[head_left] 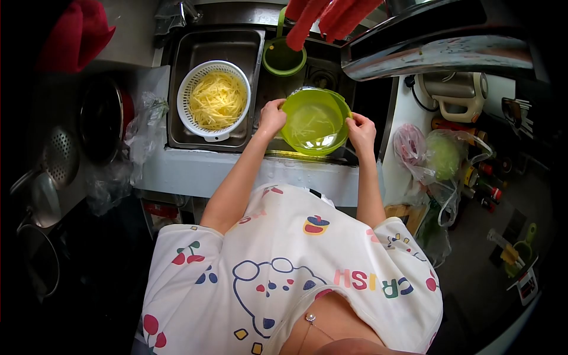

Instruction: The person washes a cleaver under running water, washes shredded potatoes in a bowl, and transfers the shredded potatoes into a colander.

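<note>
Both my hands grip a translucent green bowl (316, 121) by its rim, over the right basin of the sink. My left hand (273, 118) is closed on the bowl's left edge, and my right hand (361, 131) on its right edge. Some water and a few pale shreds seem to lie in the bowl. To the left, a white colander (184, 97) full of pale yellow shreds (218, 99), which look like potato, stands in the left sink basin (177, 59). Behind the bowl is a smaller green container with a handle (285, 58).
A faucet (188, 10) is at the back left. Red gloves or cloths (331, 21) hang above the sink. On the right counter stand a beige appliance (452, 94) and plastic bags (441, 154) of produce. A dark pan (103, 121) and a skimmer (61, 151) hang at left.
</note>
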`<state>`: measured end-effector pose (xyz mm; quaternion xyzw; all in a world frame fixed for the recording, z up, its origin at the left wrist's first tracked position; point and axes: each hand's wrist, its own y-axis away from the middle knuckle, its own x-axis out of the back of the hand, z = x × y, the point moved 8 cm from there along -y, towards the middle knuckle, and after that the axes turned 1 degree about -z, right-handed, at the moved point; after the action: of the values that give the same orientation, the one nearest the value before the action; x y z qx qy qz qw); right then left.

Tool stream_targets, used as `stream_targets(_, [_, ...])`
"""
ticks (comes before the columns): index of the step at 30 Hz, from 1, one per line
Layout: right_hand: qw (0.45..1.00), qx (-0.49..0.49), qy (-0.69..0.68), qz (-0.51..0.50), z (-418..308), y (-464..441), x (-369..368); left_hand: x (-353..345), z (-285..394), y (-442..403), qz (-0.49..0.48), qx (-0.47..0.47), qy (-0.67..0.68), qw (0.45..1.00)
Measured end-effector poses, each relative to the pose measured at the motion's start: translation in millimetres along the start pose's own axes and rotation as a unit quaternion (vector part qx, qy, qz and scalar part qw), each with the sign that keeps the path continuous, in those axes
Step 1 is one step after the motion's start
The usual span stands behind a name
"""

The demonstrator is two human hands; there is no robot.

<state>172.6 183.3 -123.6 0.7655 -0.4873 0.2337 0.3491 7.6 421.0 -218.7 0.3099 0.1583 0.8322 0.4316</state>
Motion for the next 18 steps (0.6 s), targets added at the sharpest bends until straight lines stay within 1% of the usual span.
stream_targets(3, [1.000, 0.018, -0.011, 0.022, 0, -1, 2, -1, -1, 0, -0.004, 0.005, 0.010, 1.000])
stream_targets(9, [1.000, 0.021, -0.013, 0.019, -3, -4, 3, 2, 8, 6, -0.011, 0.010, 0.014, 1.000])
stream_targets(12, [1.000, -0.002, -0.018, 0.007, -9, -2, 5, 1, 5, 6, -0.021, 0.021, 0.020, 0.999])
stream_targets(18, [1.000, 0.011, -0.014, 0.017, -24, 0, 11, -3, 4, 6, -0.050, 0.024, 0.021, 0.998])
